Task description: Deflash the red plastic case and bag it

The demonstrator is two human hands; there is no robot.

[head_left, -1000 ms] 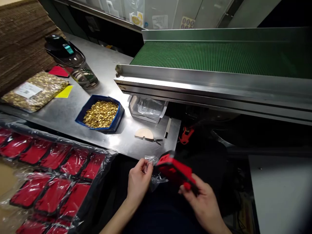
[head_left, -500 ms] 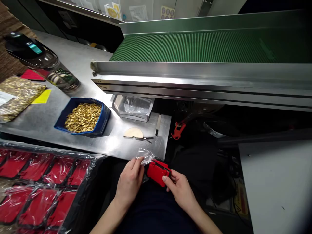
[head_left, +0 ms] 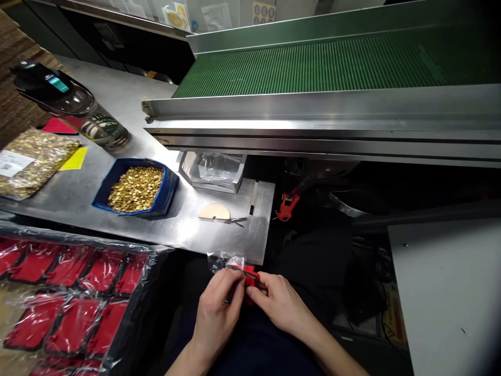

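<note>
My left hand (head_left: 217, 308) and my right hand (head_left: 276, 304) meet just below the front edge of the steel table (head_left: 117, 104). Both grip a small red pouch with black trim (head_left: 250, 275), of which only a corner shows between the fingers. A clear plastic bag (head_left: 225, 259) crumples up above my left fingers and wraps part of the pouch. A blue tray of small gold pieces (head_left: 136, 188) stands on the table to the upper left of my hands.
Several bagged red pouches (head_left: 74, 297) lie in a box at lower left. On the table are a sealed bag of gold pieces (head_left: 31, 162), a dark-lidded bottle (head_left: 74, 112), a clear-lined tray (head_left: 213, 169) and a semicircular wooden piece (head_left: 214, 211). A green conveyor (head_left: 313, 68) runs behind.
My hands have closed together around the red pouch, which now is mostly hidden by the fingers. The plastic bag has bunched up over it. The camera view has shifted slightly.
</note>
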